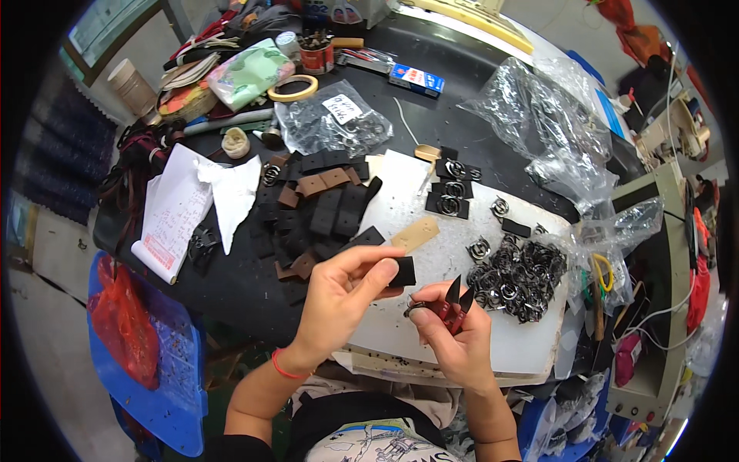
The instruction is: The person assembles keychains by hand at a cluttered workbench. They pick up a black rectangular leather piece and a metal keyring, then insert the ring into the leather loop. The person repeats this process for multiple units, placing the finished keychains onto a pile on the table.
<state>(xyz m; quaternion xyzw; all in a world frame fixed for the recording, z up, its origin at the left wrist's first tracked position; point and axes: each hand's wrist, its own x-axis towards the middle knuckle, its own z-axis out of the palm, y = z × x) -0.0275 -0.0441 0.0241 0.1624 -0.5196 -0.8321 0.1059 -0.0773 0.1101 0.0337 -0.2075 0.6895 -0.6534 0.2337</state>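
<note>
My left hand (339, 304) pinches a small black leather piece (402, 272) between thumb and fingers, above the white board (392, 316). Just to its right, my right hand (462, 350) grips a small pair of pliers (454, 303) with red handles, its dark pointed jaws upward and apart. Thumb and forefinger of that same hand pinch a small dark metal buckle (416, 306), partly hidden by the fingers. A heap of black metal buckles (516, 281) lies on the board to the right. Beyond my left hand lies a beige strip with holes (416, 234).
Black leather pieces (327, 212) and brown ones (322, 182) are heaped at left. Leather pieces with buckles (450, 204) are lined up at the board's far edge. Clear plastic bags (539, 115), papers (173, 208) and a tape roll (292, 88) lie around. A blue stool (181, 369) stands at lower left.
</note>
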